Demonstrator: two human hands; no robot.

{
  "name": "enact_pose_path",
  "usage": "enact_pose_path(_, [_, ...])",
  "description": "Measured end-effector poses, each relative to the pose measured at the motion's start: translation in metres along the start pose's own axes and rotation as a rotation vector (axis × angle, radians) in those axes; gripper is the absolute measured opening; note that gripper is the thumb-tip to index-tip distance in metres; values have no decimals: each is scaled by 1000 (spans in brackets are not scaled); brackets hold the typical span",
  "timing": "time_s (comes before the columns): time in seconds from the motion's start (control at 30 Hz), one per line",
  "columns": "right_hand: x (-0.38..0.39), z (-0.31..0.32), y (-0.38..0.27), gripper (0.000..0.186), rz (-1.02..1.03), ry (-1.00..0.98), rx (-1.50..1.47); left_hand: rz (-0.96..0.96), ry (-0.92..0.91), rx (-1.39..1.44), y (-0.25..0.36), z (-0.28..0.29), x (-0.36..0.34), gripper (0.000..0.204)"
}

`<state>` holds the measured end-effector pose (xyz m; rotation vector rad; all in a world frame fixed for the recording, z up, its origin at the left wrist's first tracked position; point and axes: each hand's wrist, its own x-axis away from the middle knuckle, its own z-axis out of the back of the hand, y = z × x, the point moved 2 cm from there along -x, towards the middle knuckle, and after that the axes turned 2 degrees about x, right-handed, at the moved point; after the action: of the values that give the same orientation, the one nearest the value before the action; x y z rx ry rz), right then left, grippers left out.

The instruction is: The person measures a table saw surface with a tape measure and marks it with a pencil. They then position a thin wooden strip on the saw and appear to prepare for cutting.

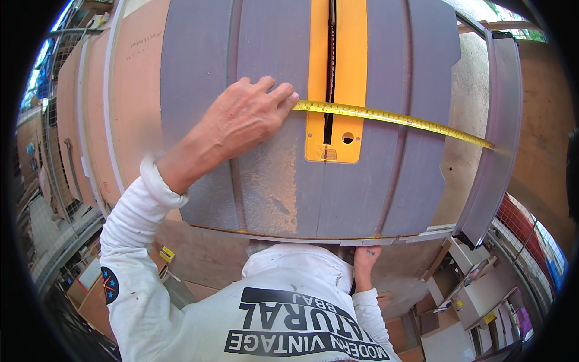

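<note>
My left hand [250, 111] is over the left half of a grey table saw top [271, 48], its fingers closed on a yellow tape measure [386, 114]. The tape's blade runs out rightward across the yellow throat plate [350, 66] and its dark slot, where part of a toothed saw blade [332, 54] shows. Its far right end reaches the grey metal rip fence [503, 102]. Whether a tape case sits inside my left hand is hidden. My right hand [365, 259] is low at the near edge of the saw top, its fingers out of sight under the edge.
Pale wooden boards [136, 90] adjoin the saw top on the left. Wire mesh fencing [45, 151] stands farther left. At lower right are wooden boxes and shelving [449, 332] with assorted items. A brown panel [543, 114] lies beyond the fence. Sawdust [271, 193] covers part of the saw top.
</note>
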<state>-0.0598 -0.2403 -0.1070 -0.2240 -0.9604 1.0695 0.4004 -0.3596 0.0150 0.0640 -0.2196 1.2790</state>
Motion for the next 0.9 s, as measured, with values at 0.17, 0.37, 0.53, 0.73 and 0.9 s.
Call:
enact_pose_path(0.17, [-1,3,3,15,-14,-16,-17,10,-1,4,-1,-3,0,39])
enact_pose_path(0.37, [0,19,-13,18,-150,-225,-344,-9,33,11,0,0,-2,38])
enact_pose_path(0.53, [-16,28,-2,23,-186,-405,-408,-28,66,-26,-1,-4,1,33])
enact_pose_path(0.73, [-17,25,7,27,-190,-404,-425,-29,70,0,-2,-2,0,32])
enact_pose_path(0.9, [-16,24,7,28,-183,-404,-430,-36,59,-24,-2,-1,-1,33])
